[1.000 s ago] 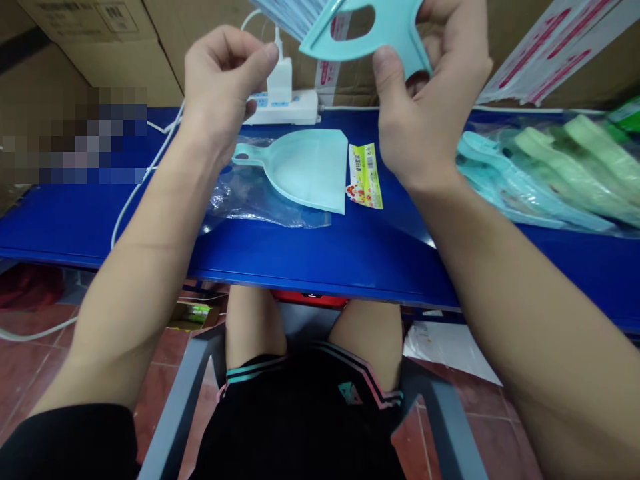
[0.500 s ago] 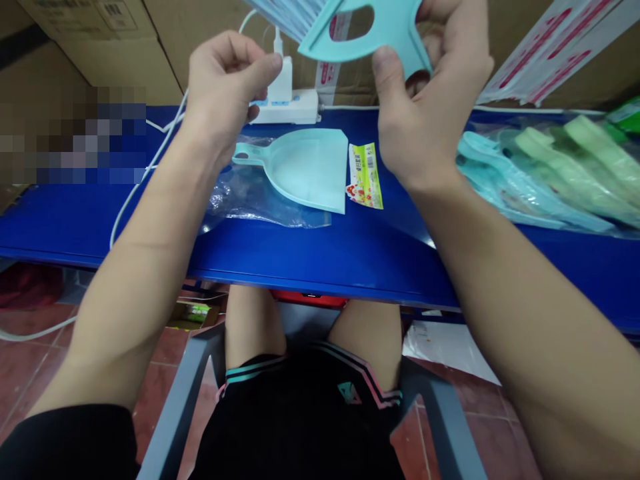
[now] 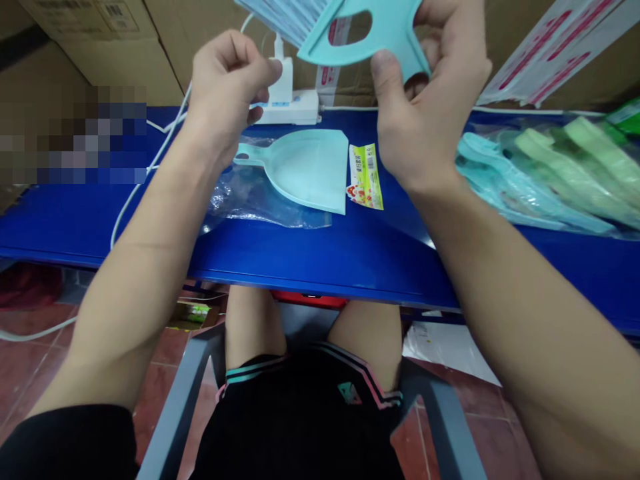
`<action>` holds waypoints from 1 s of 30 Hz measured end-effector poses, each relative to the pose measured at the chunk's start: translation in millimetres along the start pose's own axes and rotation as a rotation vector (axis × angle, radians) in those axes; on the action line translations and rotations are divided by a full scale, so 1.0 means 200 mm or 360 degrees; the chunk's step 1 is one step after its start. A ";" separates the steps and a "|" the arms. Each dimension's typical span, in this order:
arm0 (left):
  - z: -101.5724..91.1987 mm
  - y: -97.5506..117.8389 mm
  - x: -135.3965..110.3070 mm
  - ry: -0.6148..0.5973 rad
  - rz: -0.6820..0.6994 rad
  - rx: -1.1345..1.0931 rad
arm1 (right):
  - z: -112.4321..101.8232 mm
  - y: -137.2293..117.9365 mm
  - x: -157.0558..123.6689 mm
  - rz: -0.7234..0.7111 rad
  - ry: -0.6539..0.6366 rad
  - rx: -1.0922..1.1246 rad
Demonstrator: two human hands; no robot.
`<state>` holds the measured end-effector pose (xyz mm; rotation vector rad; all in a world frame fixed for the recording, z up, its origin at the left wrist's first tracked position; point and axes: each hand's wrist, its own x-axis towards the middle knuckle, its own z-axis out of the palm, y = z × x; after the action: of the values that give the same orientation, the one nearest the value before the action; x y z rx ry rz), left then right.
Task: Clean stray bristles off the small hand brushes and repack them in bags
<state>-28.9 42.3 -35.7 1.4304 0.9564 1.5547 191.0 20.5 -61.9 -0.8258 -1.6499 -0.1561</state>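
Note:
My right hand (image 3: 425, 127) grips a light-blue hand brush (image 3: 393, 27) by its handle, raised above the table, with the pale bristles pointing left and partly out of frame. To the left of the bristles, my left hand (image 3: 220, 87) is closed in a pinch, thumb against curled fingers; whether anything lies in it I cannot make out. Below and between the hands, a matching dustpan (image 3: 310, 170) rests on a clear plastic bag (image 3: 270, 210), its handle toward my left wrist. Just right of the pan lies a yellow-green printed label card (image 3: 367, 177).
Bagged blue brush sets (image 3: 505, 173) and green ones (image 3: 575, 160) lie along the right of the blue table (image 3: 310, 260). A white power strip (image 3: 300, 107) with a plugged-in charger (image 3: 283, 80) sits at the back, its cable (image 3: 133, 200) running left. Cardboard boxes (image 3: 100, 47) stand behind.
The brush has tilted slightly, showing a little more of its bristles. Both hands stay almost in place, and the dustpan, bag and label card lie as before.

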 end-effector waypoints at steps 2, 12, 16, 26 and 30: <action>0.00 0.00 0.00 -0.0016 -0.0003 -0.0012 | 0.00 0.00 0.00 -0.0013 0.0027 0.0011; -0.01 -0.01 0.00 -0.0055 -0.0008 -0.0014 | 0.00 0.01 0.00 -0.0070 -0.0001 -0.0038; 0.00 -0.01 0.01 -0.0030 -0.0004 -0.0028 | -0.02 0.01 0.01 -0.0052 -0.0056 -0.0033; 0.00 0.01 0.00 -0.0026 -0.0026 -0.0021 | 0.01 0.03 -0.01 -0.0102 0.0004 -0.0031; 0.00 0.00 0.00 -0.0021 -0.0021 -0.0027 | 0.00 0.03 -0.01 -0.0002 -0.0052 -0.0050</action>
<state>-29.0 42.0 -34.8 1.4186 0.9409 1.5383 195.6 24.4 -64.9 -0.8552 -1.6822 -0.1707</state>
